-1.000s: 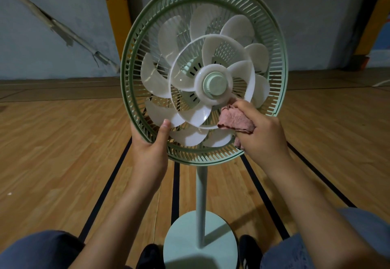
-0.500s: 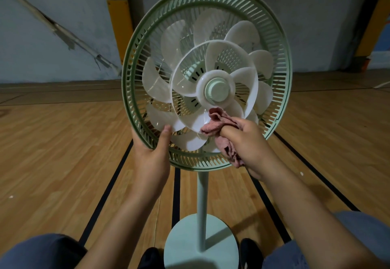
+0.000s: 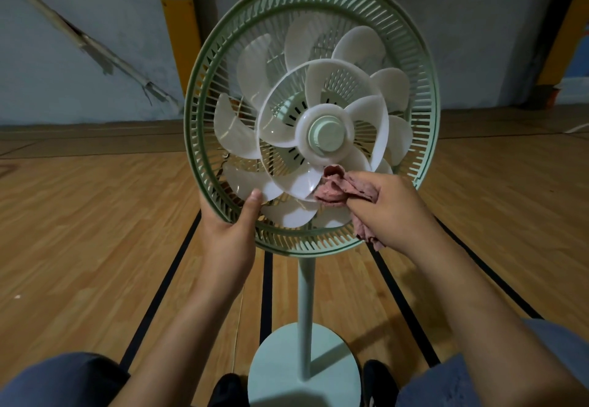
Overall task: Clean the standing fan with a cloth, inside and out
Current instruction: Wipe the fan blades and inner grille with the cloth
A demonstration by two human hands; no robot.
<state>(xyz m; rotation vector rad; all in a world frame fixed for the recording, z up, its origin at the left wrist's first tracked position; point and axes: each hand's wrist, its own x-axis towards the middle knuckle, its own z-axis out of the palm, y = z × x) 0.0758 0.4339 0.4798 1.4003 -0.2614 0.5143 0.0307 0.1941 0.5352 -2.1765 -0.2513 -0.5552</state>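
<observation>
A crumpled pink cloth (image 3: 334, 188) is clenched in the right hand (image 3: 393, 209), fingers closed around it, and is pressed against a white blade (image 3: 298, 183) just below the pale green hub (image 3: 326, 134). The lower left rim of the green rear grille (image 3: 424, 87) is gripped by the left hand (image 3: 229, 231), the thumb (image 3: 253, 204) laid over the rim and touching a blade tip. The blades are exposed, with no front guard seen over them. The standing fan (image 3: 306, 295) is set upright on its round base (image 3: 302, 371) on a wooden floor (image 3: 79, 231) marked with black lines, between the person's knees. A grey wall (image 3: 79, 40) is seen behind.
</observation>
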